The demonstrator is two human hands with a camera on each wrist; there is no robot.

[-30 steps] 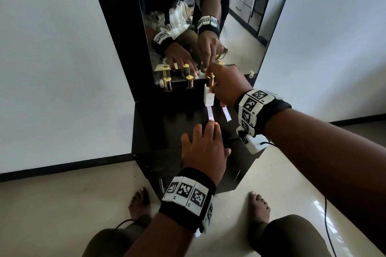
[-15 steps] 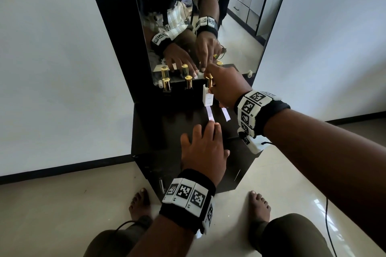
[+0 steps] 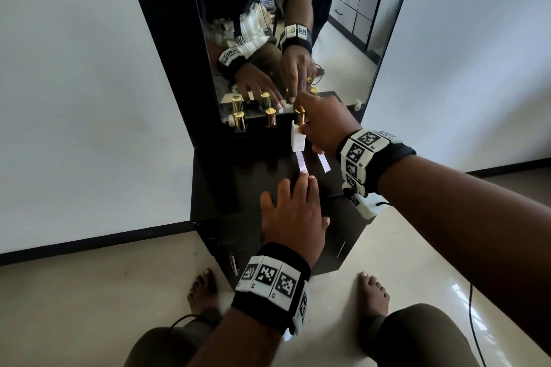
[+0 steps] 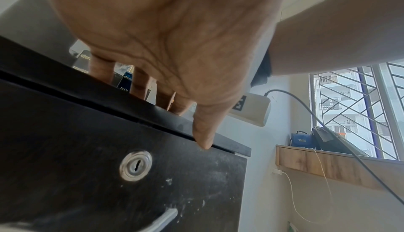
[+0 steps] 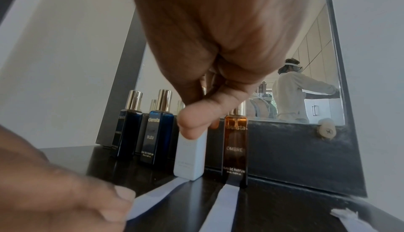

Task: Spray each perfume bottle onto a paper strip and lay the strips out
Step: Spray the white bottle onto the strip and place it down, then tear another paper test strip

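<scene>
My right hand (image 3: 320, 125) grips a white perfume bottle (image 3: 298, 138) (image 5: 190, 156) near its gold cap, standing it upright on the black cabinet top (image 3: 244, 185). A white paper strip (image 3: 301, 162) (image 5: 153, 196) runs from the bottle's foot toward me. My left hand (image 3: 295, 208) lies flat, and its fingertips (image 5: 122, 194) press the strip's near end. A second strip (image 3: 324, 162) (image 5: 220, 208) lies in front of the amber bottle (image 5: 235, 147). Two dark blue bottles (image 5: 156, 137) (image 3: 239, 124) with gold caps stand to the left, by the mirror.
A mirror (image 3: 268, 24) rises right behind the bottles and doubles them and my hands. The cabinet has a lock (image 4: 135, 165) and a handle below its front edge. My bare feet (image 3: 202, 292) stand on the tiled floor. A cable (image 3: 474, 322) trails at the right.
Almost nothing has moved; my right hand keeps hold of the white bottle at the strip's far end and my left hand stays on the strip.
</scene>
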